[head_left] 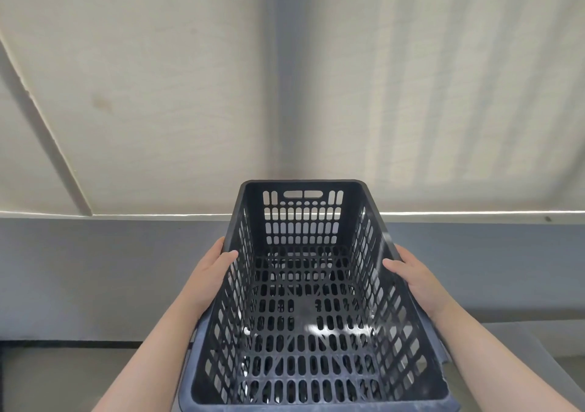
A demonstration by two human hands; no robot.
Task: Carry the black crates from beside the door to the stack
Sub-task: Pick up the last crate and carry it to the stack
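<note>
Two hands were on it: your left hand (212,271) clamped the left long wall of the black crate (311,304), thumb hooked over the rim, and your right hand (414,280) gripped the right wall the same way. The crate hung empty in front of you, its far end with the handle slot (303,194) tipped slightly up towards the pale wall (158,95). No stack showed in view. You did well to hold at matching points on both sides; I'd judge you needed to level it and look down before setting it onto the stack.
</note>
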